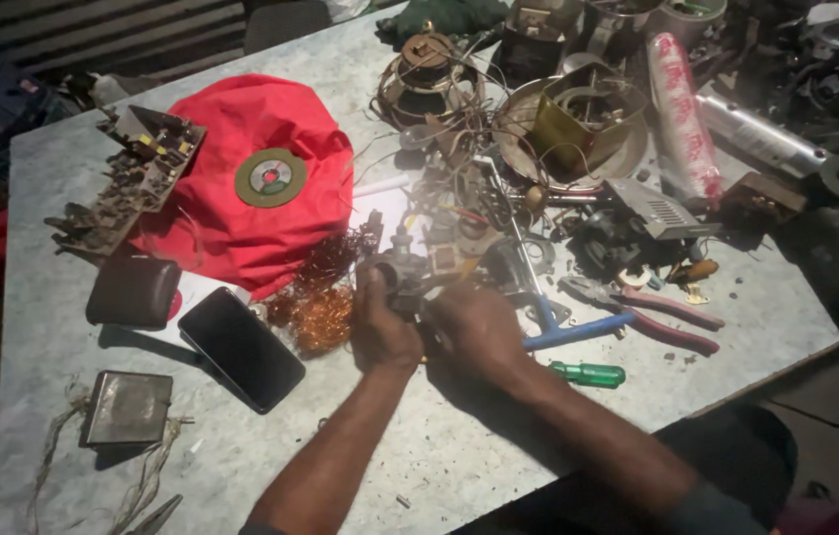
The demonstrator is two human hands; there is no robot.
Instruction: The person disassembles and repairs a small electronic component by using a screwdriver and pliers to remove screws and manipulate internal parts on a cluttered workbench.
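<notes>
The small metal assembly [419,272] near the middle of the frame is a dull grey, blocky part with a square pale-faced piece on its right side and thin wires running off its top into the clutter above. The left hand [383,327] wraps around its lower left edge, thumb and fingers curled closed on it from below, so the part stands just above the knuckles. The right hand [479,332] lies just right of it, palm down and fingers bent in toward its lower right side; whether those fingers actually pinch it cannot be told, since the back of the hand hides them. Both forearms come up from the bottom edge of the frame and meet at the part. It is held low over a pale, speckled worktable [439,456] dusted with small debris. Left of the hands lie a tangle of copper wire [318,307], a dark phone [241,349] face up and a red cloth [251,188] with a green disc [271,177] on it. To the right, touching the table, are blue-handled pliers [578,330], red-handled pliers [652,312] and a green screwdriver handle [588,374]. The upper right of the frame is heaped with metal parts and coils, and the room around the table is dark.
</notes>
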